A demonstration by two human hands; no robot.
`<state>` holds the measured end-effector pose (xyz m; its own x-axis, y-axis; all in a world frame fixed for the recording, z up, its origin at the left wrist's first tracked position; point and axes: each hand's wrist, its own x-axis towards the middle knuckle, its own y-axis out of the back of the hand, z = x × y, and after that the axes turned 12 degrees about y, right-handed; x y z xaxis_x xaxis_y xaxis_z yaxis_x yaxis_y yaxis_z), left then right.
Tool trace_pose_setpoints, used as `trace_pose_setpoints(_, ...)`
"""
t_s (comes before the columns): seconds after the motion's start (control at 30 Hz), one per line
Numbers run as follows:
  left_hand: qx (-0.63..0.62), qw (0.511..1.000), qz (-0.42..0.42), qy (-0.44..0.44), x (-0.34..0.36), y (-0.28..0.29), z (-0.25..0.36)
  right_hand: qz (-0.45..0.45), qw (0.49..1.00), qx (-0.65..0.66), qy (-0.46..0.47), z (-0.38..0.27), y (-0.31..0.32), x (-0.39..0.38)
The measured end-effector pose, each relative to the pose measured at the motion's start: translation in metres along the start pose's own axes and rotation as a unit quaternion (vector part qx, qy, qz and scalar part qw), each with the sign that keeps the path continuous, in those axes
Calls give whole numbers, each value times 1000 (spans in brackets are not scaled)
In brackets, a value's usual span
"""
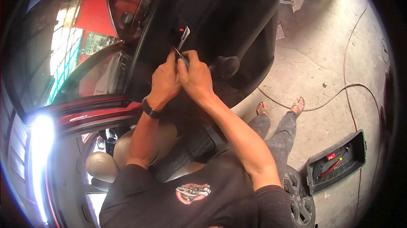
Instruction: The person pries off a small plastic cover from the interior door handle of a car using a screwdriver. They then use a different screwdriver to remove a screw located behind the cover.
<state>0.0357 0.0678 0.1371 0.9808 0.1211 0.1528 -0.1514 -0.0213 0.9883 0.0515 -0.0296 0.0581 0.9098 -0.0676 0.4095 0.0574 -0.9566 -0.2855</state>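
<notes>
Near the left edge of the black car door panel (237, 20), the person's right hand (197, 75) is curling snugly around a slim tool with a dark green handle (185, 60), whose thin metal shaft is pointing toward the lower end of a silvery door handle (184, 39). The left hand (166, 79), wearing a black wristwatch (151, 109), is bending its fingers close beside the tool; whether it is gripping anything, I cannot tell. Right of the car wheel (299, 198), a black rectangular plastic tray (339, 175) is lying on the grey concrete floor (318, 58).

Two hands (164, 79) (196, 74), one door (229, 20), one bin (335, 181), perhaps one screwdriver (184, 60)
</notes>
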Motion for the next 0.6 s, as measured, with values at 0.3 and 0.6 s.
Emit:
trace_pose_setpoints(0.3, -158, 987, -23, -32, 2, 8, -7, 5, 1000, -7, 22, -2, -14, 11)
trace_pose_setpoints(0.6, -173, 983, -53, -33, 4, 17, -5, 21, 1000, 10, -17, -8, -18, 13)
